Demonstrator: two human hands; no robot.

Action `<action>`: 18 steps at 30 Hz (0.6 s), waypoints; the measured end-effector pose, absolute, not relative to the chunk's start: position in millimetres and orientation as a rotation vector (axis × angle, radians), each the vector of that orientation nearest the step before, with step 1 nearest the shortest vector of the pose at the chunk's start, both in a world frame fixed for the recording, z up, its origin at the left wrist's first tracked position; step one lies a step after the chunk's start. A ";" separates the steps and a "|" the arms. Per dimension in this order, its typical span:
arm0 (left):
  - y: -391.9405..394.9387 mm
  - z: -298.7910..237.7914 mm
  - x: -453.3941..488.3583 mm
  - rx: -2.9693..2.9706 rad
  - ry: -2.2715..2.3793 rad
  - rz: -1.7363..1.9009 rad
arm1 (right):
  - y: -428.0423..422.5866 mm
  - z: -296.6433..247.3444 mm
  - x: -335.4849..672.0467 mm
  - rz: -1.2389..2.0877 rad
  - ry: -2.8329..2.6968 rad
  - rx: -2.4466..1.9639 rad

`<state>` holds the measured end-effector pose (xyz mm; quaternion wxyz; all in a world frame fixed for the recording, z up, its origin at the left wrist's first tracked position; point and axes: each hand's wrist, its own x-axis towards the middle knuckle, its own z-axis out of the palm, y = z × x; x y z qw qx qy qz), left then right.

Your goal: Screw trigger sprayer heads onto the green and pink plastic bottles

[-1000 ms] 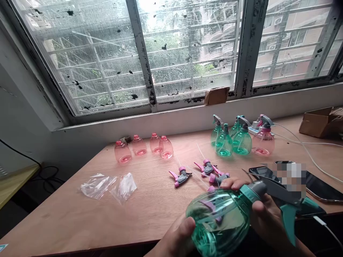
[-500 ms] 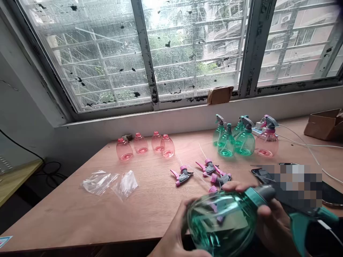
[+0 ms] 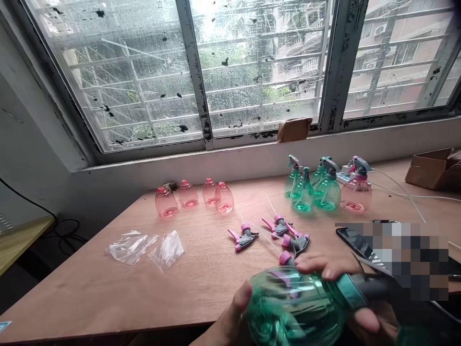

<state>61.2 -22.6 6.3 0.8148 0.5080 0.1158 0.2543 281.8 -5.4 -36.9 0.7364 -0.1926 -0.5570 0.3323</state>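
A green see-through spray bottle (image 3: pixel 291 307) with a teal collar and grey trigger head lies on its side near the table's front edge, held in both hands. My left hand (image 3: pixel 230 319) cups its round base, thumb up along the side. My right hand (image 3: pixel 345 288) wraps the neck by the collar, fingers over the top and thumb underneath. Loose pink-and-grey trigger heads (image 3: pixel 245 235) with thin dip tubes lie on the wood just beyond the bottle.
Several capless pink bottles (image 3: pixel 194 197) stand at the back left. Assembled green bottles (image 3: pixel 313 190) and a pink one (image 3: pixel 355 194) stand at the back right. Clear plastic bags (image 3: pixel 147 247) lie on the left. A phone (image 3: pixel 356 242), cables and a cardboard box (image 3: pixel 432 168) sit at the right.
The bottle has sunk lower and turned flatter in my hands. My left thumb has come up along its side and my right fingers have shifted along the neck.
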 end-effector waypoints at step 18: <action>-23.3 -9.5 53.9 1.165 0.347 0.659 | -23.7 -35.7 279.8 0.792 -1.350 -0.543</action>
